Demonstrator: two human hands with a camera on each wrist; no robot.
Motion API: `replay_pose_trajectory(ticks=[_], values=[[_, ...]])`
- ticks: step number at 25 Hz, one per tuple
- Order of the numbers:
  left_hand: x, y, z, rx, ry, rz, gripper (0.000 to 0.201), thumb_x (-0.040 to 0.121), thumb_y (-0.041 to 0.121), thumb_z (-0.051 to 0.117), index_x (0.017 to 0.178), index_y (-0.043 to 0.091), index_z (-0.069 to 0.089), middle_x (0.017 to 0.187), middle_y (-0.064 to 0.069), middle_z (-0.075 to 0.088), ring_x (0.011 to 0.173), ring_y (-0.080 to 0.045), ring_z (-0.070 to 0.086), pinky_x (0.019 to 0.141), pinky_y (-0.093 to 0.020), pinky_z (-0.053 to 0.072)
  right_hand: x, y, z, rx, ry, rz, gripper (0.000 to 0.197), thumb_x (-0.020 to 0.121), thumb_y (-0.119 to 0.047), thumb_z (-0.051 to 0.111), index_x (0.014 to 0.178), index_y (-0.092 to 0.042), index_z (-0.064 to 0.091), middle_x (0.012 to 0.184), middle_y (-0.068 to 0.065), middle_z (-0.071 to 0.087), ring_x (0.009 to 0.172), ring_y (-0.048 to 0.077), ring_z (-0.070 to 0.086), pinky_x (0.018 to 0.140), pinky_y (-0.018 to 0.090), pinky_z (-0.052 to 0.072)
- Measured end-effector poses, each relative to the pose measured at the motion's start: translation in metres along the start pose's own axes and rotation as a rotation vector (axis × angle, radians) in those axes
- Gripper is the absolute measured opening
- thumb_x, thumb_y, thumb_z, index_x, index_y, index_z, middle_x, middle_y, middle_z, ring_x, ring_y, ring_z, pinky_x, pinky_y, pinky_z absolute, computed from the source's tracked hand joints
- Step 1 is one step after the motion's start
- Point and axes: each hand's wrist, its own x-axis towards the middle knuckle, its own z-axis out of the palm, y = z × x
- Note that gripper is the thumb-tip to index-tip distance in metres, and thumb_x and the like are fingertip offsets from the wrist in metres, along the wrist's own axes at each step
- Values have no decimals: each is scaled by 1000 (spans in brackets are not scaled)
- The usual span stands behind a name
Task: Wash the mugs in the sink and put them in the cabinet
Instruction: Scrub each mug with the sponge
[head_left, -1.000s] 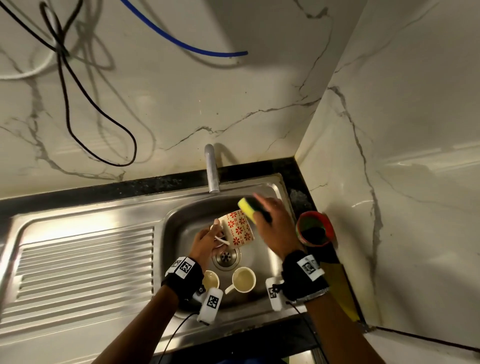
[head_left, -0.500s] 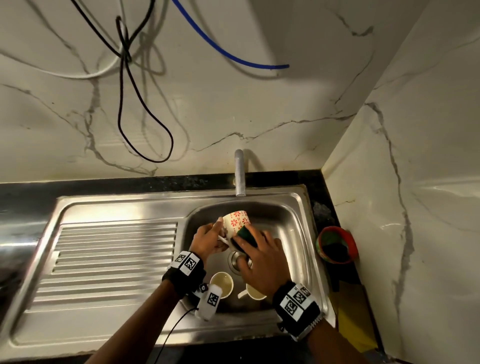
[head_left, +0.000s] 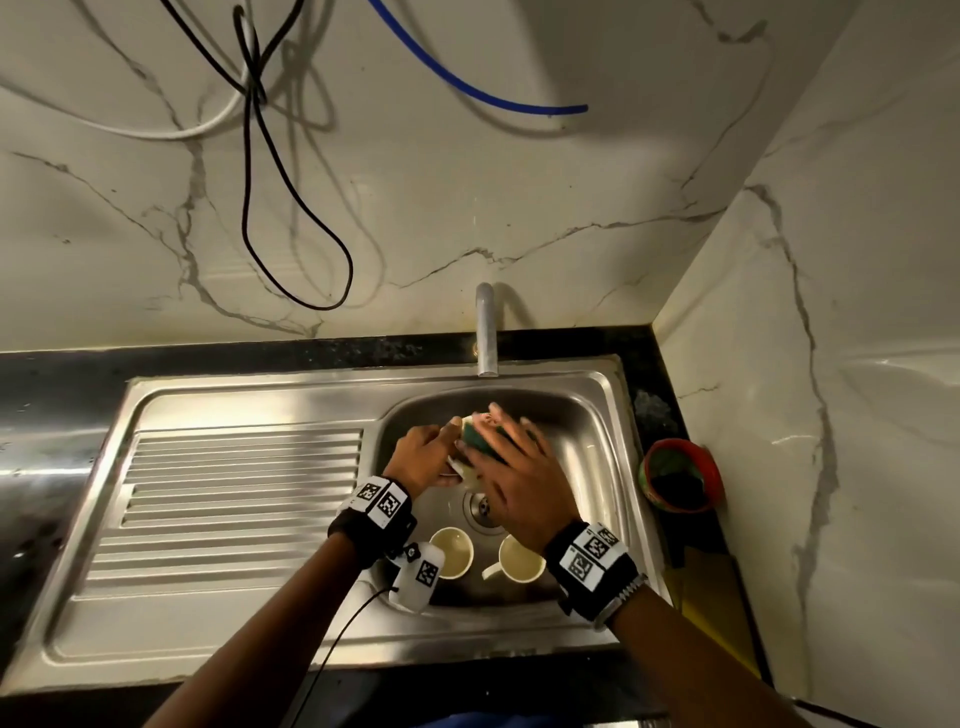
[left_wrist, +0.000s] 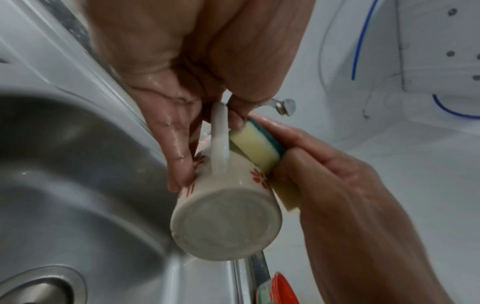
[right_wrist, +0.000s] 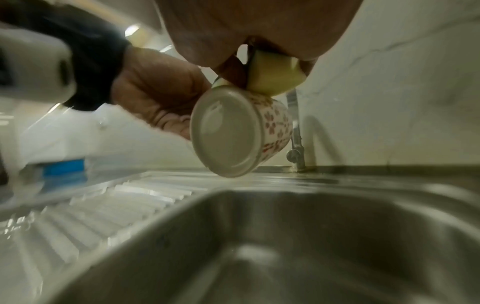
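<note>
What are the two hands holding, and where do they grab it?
The left hand holds the flowered mug by its handle and side. The right hand grips the sponge by its edges, pressing it on the mug.

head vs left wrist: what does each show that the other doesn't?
Only the head view: two plain mugs standing in the basin near the drain, the ribbed draining board, and black and white cables on the wall.

Only the left wrist view: the patterned mug from below, its base toward the camera, the left hand holding its handle, and the sponge's yellow face against the mug wall.

Both: the right hand holding the sponge on that mug, the sink, the blue hose and the red tub.
</note>
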Motion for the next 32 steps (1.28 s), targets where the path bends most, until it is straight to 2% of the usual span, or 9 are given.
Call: replay_pose_trajectory(ticks=[5,10,12,15,19,22,25,28,32], values=[[1,3,-4,-46,30,-17,42,97,46,59,91,6,70,81,-16,71,68,-27,74,65,-43,62,8,-13,10,257,51,244,54,104,-29,32,157,-27,44,172,2,24,162,21,7,128,54,20],[-7,3,-28,-134,27,-105,39,101,42,55,100,5,67,85,-17,70,75,-32,72,70,-44,63,-3,-24,17,264,52,72,49,101,-20,44,149,-25,56,168,3,34,158,22,25,124,46,33],[-15,-3,-28,-163,-23,-150,40,101,44,55,101,5,66,81,-15,69,73,-31,72,65,-40,63,16,-14,14,428,50,243,49,104,-26,39,151,-30,53,168,-6,30,156,17,30,121,35,37],[-16,-9,-29,-209,-25,-154,40,100,46,56,95,7,66,76,-12,71,72,-29,73,59,-35,61,34,-6,12,640,88,447,53,102,-36,33,154,-35,47,167,-13,29,152,15,39,119,36,43],[-3,-1,-42,-350,49,-179,37,99,44,57,100,8,68,77,-11,73,69,-24,73,59,-34,60,23,-36,6,407,127,233,49,103,-25,38,150,-28,54,168,-4,33,157,15,29,120,29,35],[-8,0,-52,-298,-93,-182,35,100,43,55,94,12,69,78,-12,73,66,-21,73,58,-32,59,26,-41,-1,399,132,145,49,101,-18,42,147,-23,58,166,-2,38,157,14,28,122,28,33],[-9,-7,-60,-294,-224,-174,37,99,46,55,83,15,65,92,-18,74,77,-26,74,64,-34,60,43,-33,2,613,58,363,51,105,-30,36,155,-32,45,171,-10,25,156,10,26,124,33,34],[-6,-9,-61,-409,-197,-228,38,103,46,49,98,13,67,84,-11,76,74,-21,74,66,-33,59,44,-52,8,740,120,619,56,102,-40,35,158,-41,38,171,-11,24,150,10,37,117,45,45],[-5,-13,-63,-486,-200,-280,35,102,42,51,105,11,65,79,-8,75,71,-20,74,71,-36,59,25,-90,2,447,197,395,50,106,-40,40,153,-26,52,170,-4,30,157,14,26,122,35,37]])
